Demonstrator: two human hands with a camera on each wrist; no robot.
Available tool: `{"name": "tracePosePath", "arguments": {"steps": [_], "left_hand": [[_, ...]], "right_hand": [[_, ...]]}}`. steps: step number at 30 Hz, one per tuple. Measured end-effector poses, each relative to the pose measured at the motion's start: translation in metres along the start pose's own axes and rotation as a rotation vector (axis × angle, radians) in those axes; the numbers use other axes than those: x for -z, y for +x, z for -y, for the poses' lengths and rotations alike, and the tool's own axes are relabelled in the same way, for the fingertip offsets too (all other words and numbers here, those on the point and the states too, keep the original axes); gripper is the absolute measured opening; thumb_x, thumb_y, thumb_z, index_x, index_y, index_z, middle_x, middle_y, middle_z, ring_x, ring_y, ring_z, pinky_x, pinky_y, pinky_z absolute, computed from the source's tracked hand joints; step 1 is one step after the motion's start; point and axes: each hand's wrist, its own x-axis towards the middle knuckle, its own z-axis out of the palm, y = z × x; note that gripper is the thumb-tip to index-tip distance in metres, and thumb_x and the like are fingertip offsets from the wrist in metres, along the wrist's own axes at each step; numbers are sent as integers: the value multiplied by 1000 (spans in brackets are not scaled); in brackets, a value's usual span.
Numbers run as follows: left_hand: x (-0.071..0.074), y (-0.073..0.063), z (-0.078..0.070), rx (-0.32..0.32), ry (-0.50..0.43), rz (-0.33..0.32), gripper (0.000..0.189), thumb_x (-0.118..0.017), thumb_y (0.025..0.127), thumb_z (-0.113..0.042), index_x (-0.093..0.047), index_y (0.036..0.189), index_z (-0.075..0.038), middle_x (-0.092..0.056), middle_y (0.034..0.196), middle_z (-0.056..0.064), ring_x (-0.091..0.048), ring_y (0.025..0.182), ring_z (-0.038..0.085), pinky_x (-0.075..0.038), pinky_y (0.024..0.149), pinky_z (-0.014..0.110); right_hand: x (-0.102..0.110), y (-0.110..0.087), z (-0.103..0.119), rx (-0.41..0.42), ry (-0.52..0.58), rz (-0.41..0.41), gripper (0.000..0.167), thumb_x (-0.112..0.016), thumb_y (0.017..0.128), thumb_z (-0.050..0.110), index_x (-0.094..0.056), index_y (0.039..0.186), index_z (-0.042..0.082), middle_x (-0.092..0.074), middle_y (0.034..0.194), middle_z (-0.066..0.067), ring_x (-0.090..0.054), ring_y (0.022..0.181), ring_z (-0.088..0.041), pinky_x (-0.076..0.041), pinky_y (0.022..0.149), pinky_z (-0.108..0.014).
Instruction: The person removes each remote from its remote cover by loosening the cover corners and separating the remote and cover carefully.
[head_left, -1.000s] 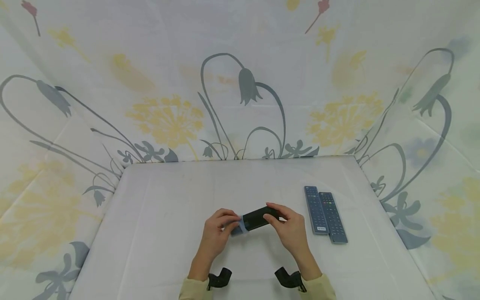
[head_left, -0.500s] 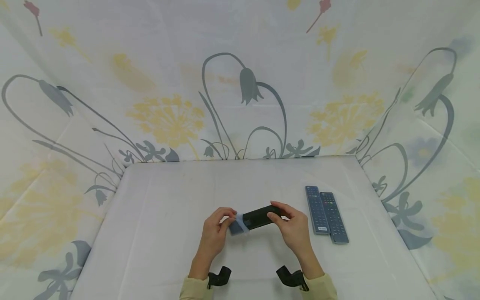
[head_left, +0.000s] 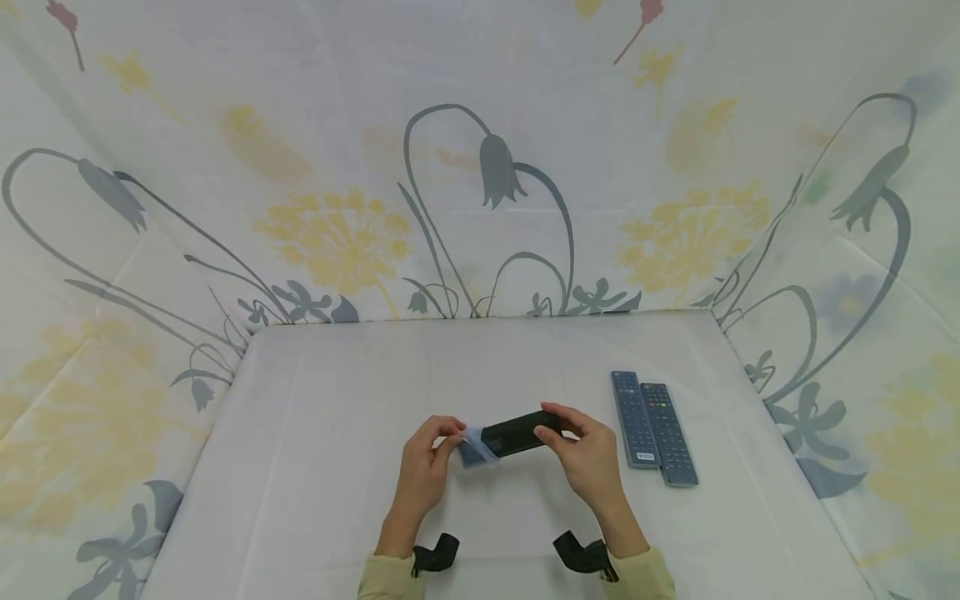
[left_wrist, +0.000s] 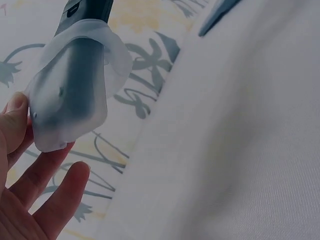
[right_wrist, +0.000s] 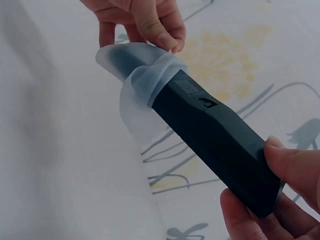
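Observation:
A black remote control [right_wrist: 220, 135] is held above the table, its back with the battery-cover notch showing in the right wrist view. My right hand [head_left: 585, 450] grips its bare end between thumb and fingers. Over the other end sits a translucent, soft remote cover [left_wrist: 70, 95], its open rim folded back in a loose frill. My left hand [head_left: 427, 462] pinches that cover near the end, thumb on one side and fingertips on the other. Part of the remote shows dimly through the cover.
Two dark blue remotes, a left one [head_left: 635, 419] and a right one [head_left: 668, 433], lie side by side at the right of the white table [head_left: 337, 392]. Flower-printed cloth [head_left: 315, 167] walls the back and both sides. Black wrist mounts [head_left: 437, 553] sit by the sleeves.
My right hand has shifted slightly right with the remote, and my left hand slightly left. The cover's rim is folded back more loosely, with more of the frill showing.

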Motion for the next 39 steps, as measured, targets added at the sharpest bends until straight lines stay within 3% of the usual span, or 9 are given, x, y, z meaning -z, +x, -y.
{"name": "tracePosePath", "arguments": {"steps": [3,7,13,21,25,30,34,39], "left_hand": [[4,2,-13,-13,-4,-1,10,-66,88,8,-60,87,0,-68,98,16,-66,88,29,-55,65,28],[11,5,-30,-22,-14,8,10,-64,89,10,-60,88,1,-66,98,17,-65,87,28,-55,67,27],[13,3,-32,-24,-16,-24,10,-65,89,10,-60,87,1,-65,94,16,-63,86,29,-56,67,30],[12,-1,-31,140,-83,82,4,-62,94,3,-60,94,-1,-63,98,11,-61,93,19,-55,77,33],[11,2,-36,275,-122,89,5,-61,97,0,-61,102,1,-64,99,9,-62,96,20,-54,82,30],[4,3,-20,395,-83,49,23,-68,97,-19,-64,109,-1,-66,102,7,-63,99,24,-54,80,28],[-3,0,-4,455,-29,13,25,-73,92,-34,-69,101,-11,-68,99,0,-62,100,20,-53,79,34],[-6,4,-8,528,-76,-63,15,-73,92,-23,-72,93,-9,-69,94,2,-63,96,23,-52,75,35]], "right_hand": [[-1,0,0,29,10,3,43,-81,80,1,-69,121,1,-71,110,-15,-68,97,-26,-54,76,-20],[-2,-1,-1,66,18,-13,40,-80,79,-3,-71,117,-1,-71,111,-16,-68,96,-25,-55,76,-20],[1,-1,-2,91,35,-13,38,-80,79,-5,-71,115,0,-70,112,-14,-67,97,-19,-55,77,-21],[5,-1,-3,196,115,62,35,-79,78,-7,-72,111,2,-71,108,-11,-67,98,-17,-55,79,-24],[2,-4,-4,262,131,101,37,-78,75,-13,-72,108,3,-71,106,-10,-67,98,-17,-55,81,-26],[-2,-5,-4,404,210,188,41,-74,70,-26,-69,105,-5,-68,105,-21,-66,102,-14,-55,83,-30],[-3,-6,-6,465,265,240,41,-72,69,-28,-70,103,-5,-66,109,-25,-65,109,-17,-53,87,-31],[-4,-5,-6,504,170,211,36,-78,71,-18,-74,98,6,-66,117,-19,-62,116,-25,-51,92,-28]]}}
